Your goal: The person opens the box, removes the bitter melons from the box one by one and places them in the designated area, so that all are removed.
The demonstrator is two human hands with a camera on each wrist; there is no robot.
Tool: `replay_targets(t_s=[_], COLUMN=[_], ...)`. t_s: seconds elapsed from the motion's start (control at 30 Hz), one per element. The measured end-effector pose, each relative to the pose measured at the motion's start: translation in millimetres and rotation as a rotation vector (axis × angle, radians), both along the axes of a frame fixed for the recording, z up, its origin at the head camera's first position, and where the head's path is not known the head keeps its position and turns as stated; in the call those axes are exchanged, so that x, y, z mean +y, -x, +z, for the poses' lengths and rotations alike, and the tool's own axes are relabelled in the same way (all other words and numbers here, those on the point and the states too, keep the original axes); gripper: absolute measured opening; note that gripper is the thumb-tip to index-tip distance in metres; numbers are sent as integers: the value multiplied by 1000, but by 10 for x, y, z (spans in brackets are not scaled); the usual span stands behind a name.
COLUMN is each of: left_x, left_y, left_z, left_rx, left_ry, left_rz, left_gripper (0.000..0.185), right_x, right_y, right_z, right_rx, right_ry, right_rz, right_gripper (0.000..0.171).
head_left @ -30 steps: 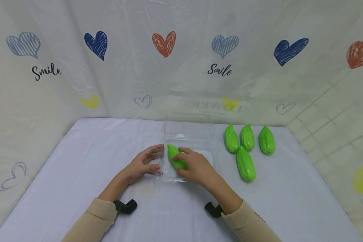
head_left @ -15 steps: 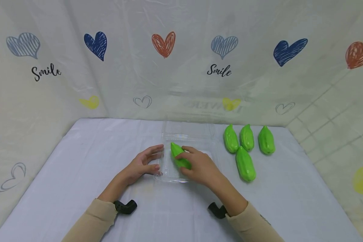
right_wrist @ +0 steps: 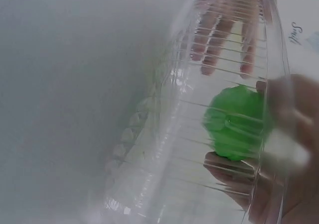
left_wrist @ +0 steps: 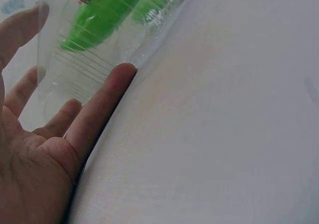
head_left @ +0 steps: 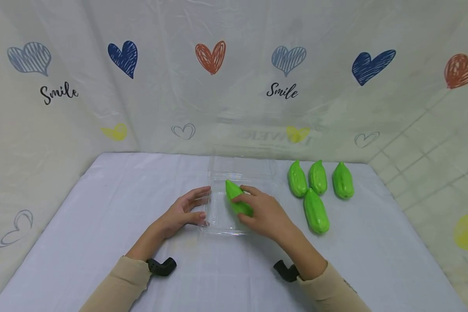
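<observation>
My right hand (head_left: 265,213) grips a bright green toy fruit (head_left: 234,193), ridged along its length and pointed at one end. It holds the fruit inside a clear plastic clamshell box (head_left: 218,225), with the tip leaning up and left. Through the box wall in the right wrist view, the blunt end of the green toy fruit (right_wrist: 233,124) shows between thumb and fingers. At the box's left side, my left hand (head_left: 183,211) has its fingers spread and fairly straight, fingertips right at the wall. In the left wrist view the thumb (left_wrist: 107,97) lies low along that wall.
The box's clear lid (head_left: 243,167) stands folded back at the far side. Right of the box lie several like green fruits, one of them nearer (head_left: 316,211) and one furthest right (head_left: 343,181). A white cloth covers the table (head_left: 113,195), and a printed curtain (head_left: 160,95) hangs behind.
My right hand has shifted the green toy fruit to the right, and slightly away from me, within the box. The left hand has stayed at the box's left wall.
</observation>
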State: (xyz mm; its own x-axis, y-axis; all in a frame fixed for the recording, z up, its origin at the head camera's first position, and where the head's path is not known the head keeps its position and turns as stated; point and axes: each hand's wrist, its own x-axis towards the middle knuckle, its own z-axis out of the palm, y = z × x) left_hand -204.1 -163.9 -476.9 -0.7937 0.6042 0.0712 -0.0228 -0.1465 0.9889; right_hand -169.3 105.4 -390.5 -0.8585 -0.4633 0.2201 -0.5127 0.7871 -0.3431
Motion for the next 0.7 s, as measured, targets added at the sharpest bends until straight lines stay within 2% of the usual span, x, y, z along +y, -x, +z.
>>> replay_targets(t_s=[0.37, 0.7], left_x=[-5, -6], left_y=[4, -8], left_z=[-6, 15], left_rx=[12, 12], left_ry=[-3, 38], left_rz=[0, 12], left_gripper=[71, 72], right_x=[84, 186], right_y=[-5, -8], right_z=[54, 67], right_rx=[33, 27], right_ry=[12, 21], right_rz=[-15, -28], right_gripper=[32, 33])
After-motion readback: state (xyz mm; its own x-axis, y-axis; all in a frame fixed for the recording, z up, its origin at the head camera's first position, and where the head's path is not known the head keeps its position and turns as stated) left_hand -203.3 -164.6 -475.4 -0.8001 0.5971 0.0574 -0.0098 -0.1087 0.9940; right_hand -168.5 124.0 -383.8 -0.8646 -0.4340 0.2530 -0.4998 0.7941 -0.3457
